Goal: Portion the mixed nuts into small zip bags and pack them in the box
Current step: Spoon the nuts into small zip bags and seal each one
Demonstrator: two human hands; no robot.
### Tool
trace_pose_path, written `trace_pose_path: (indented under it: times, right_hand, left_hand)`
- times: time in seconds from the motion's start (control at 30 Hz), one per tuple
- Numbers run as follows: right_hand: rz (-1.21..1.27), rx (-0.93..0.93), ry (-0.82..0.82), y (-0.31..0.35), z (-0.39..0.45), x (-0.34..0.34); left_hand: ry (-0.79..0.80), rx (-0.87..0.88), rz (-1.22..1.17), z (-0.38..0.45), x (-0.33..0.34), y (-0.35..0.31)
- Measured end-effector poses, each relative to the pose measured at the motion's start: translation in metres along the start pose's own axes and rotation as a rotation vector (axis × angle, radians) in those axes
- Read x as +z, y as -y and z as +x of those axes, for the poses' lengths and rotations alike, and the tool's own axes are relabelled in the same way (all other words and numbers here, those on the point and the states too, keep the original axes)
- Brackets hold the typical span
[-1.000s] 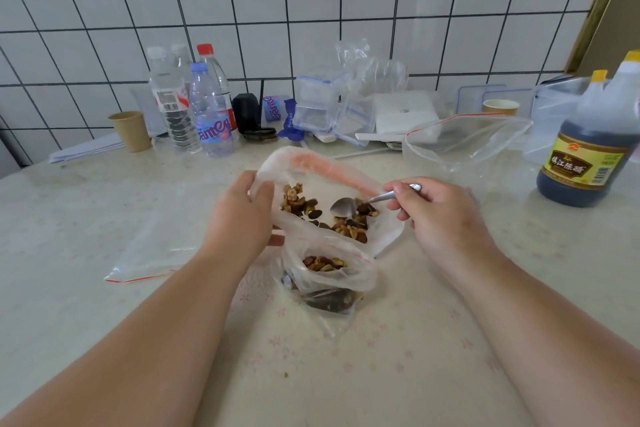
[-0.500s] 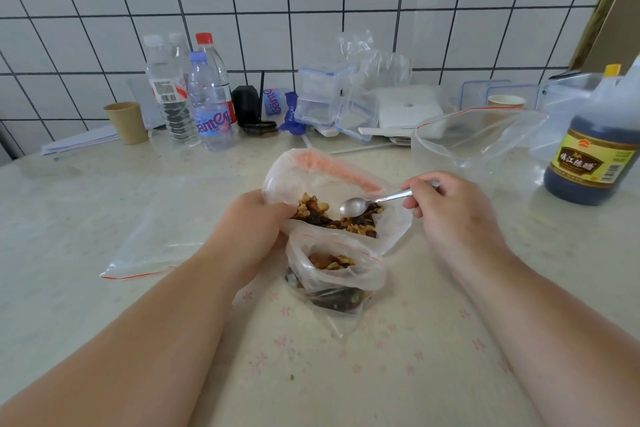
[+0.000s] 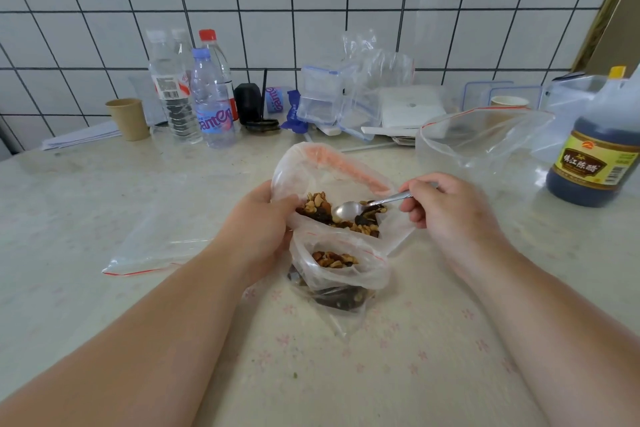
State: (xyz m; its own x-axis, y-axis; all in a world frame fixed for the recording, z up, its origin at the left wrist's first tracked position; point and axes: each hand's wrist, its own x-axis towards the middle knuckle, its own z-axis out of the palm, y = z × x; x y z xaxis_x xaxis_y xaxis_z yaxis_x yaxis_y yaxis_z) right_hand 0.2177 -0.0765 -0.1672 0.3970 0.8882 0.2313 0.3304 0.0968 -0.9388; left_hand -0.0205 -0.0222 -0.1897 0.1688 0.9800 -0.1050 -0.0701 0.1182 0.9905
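Observation:
A large clear bag (image 3: 322,166) with a pink zip strip lies open at the table's middle, with mixed nuts (image 3: 320,206) inside. My left hand (image 3: 258,225) grips its left rim. My right hand (image 3: 446,208) pinches a metal spoon (image 3: 367,206), whose empty bowl rests over the nuts. Just in front, a small zip bag (image 3: 343,265) stands open with some nuts in it. Under it lies another bag (image 3: 341,300) with dark contents.
An empty flat zip bag (image 3: 156,246) lies to the left. A big open clear bag (image 3: 485,139) stands at right, beside a dark vinegar bottle (image 3: 595,156). Water bottles (image 3: 211,100), a paper cup (image 3: 128,118) and clear lidded boxes (image 3: 320,94) line the tiled wall.
My left hand slid down from the big bag's top rim to its left side. The spoon shifted slightly within the big bag, over the nuts; the view moved closer.

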Motion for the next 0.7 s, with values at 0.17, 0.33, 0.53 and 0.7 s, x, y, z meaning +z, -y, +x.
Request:
trace_pose_path:
  times: [0.17,0.33,0.53,0.7]
  right_hand:
    - [-0.005,-0.026,-0.009,0.001,-0.003,0.004]
    - [-0.065,-0.087,-0.060,0.003,0.002,-0.010]
    - [-0.087,-0.074,0.049,-0.001,0.001,-0.008]
    - [0.025,0.056,0.005,-0.005,0.002,-0.003]
  left_hand:
    - [0.005,-0.044,-0.051,0.003,-0.002,0.001]
    - [0.034,-0.061,-0.114,0.002,-0.004,-0.001]
    - [0.002,-0.036,-0.161,0.002,-0.002,-0.001]
    - [-0.002,-0.022,-0.171,0.001,0.000,0.000]
